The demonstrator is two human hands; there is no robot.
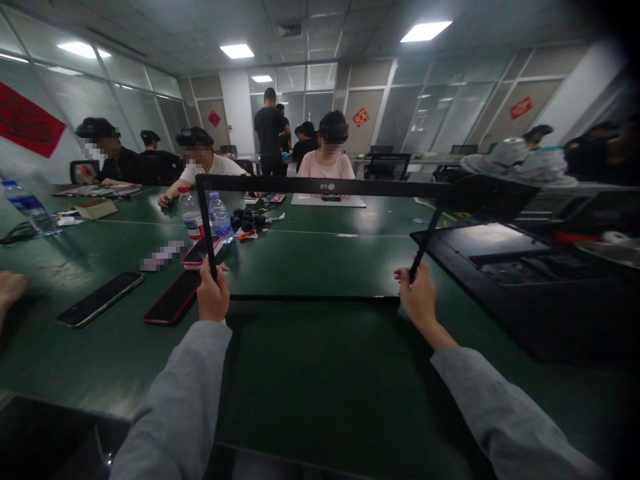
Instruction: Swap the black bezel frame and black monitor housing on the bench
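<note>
I hold up a thin black monitor bezel frame (pixel 320 185) with a small logo on its top bar, standing it upright over the green table (pixel 310 373). My left hand (pixel 213 293) is closed round the frame's left side bar. My right hand (pixel 419 297) is closed round its right side bar. The frame's lower bar (pixel 310 297) rests near the table surface between my hands. Both sleeves are grey.
Two phones (pixel 100 298) (pixel 173 298) lie left of my left hand, with water bottles (pixel 220 218) behind. An opened black monitor body (pixel 505 260) sits at the right. Several people sit across the table; another person's hand (pixel 10 290) shows at far left.
</note>
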